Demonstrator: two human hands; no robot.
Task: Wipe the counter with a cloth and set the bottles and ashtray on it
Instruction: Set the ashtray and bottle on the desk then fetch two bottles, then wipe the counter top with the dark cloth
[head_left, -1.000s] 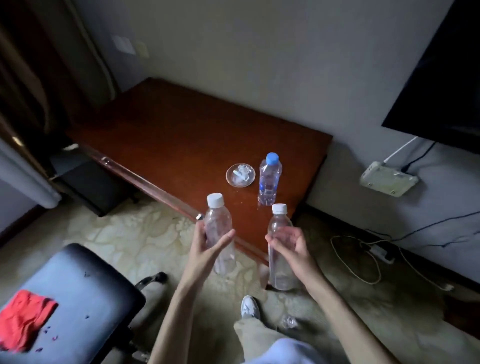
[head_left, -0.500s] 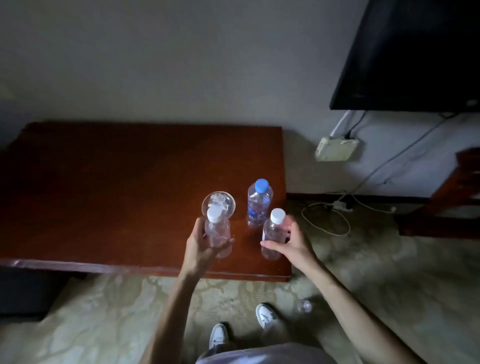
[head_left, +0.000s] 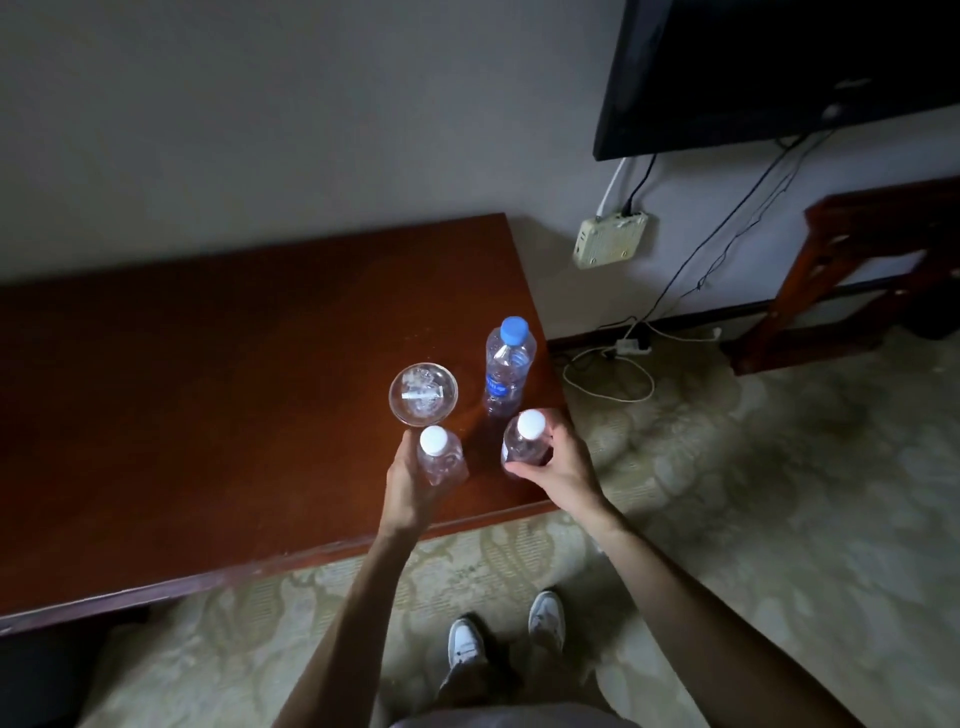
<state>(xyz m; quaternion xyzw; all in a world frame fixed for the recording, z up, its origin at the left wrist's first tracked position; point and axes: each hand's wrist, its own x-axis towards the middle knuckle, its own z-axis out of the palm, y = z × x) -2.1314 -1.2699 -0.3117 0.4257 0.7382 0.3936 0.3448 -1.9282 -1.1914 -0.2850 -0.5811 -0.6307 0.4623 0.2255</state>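
Left hand: grips left white-capped bottle; lower upright below glass ashtray.
Right hand: grips right white-capped bottle; clear blue-capped bottle.

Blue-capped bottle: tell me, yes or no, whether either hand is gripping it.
No: the blue-capped bottle stands alone on the counter, while the left hand and right hand each grip a white-capped bottle.

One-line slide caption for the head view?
Left hand and right hand each hold a white-capped bottle over the counter beside the ashtray.
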